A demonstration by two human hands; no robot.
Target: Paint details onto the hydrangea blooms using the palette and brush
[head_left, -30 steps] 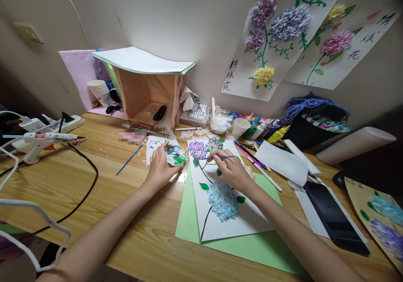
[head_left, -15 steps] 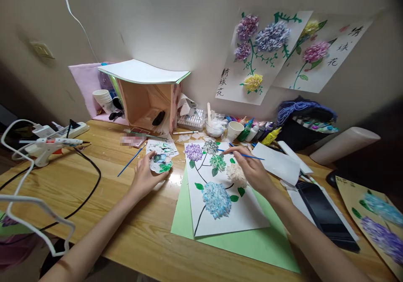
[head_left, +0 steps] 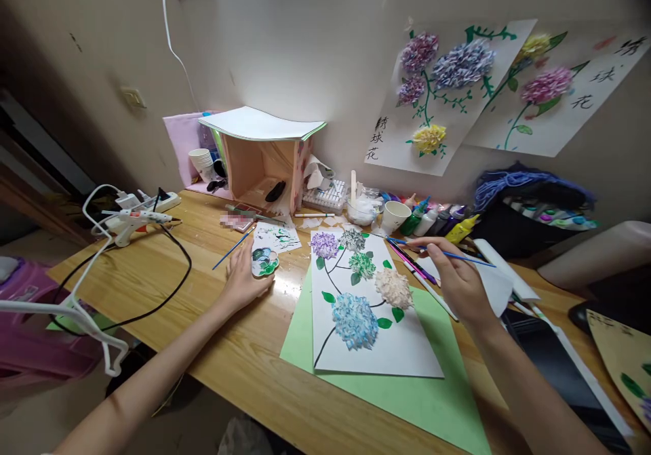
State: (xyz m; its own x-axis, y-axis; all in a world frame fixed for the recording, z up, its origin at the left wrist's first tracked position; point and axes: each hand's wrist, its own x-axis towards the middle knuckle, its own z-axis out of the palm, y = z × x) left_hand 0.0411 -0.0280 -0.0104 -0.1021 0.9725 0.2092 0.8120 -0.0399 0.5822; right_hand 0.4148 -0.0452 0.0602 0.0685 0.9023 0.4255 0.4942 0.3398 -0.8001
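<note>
My left hand (head_left: 241,276) is closed around the edge of a small scalloped paint palette (head_left: 265,264) smeared with green and dark paint, low over the wooden desk. In my right hand (head_left: 458,284) a blue paintbrush (head_left: 470,259) is pinched, its tip pointing left. That hand is to the right of a white sheet (head_left: 376,361) bearing raised flowers in purple, grey, green, cream and blue, with painted leaves and black stems. The sheet lies on green paper (head_left: 427,407). Several pens (head_left: 409,260) lie beneath the brush.
Behind the sheet stand a paper cup (head_left: 395,216), a bowl of white bits (head_left: 363,209) and several paint bottles (head_left: 424,221). A glue gun (head_left: 133,224) with cables is at left. One brush (head_left: 234,248) and a paint-dabbed paper (head_left: 281,236) lie near my left hand.
My right hand with the paintbrush has moved right, away from the grey flower, uncovering the cream flower and pens. The view has shifted; my left hand still holds the palette.
</note>
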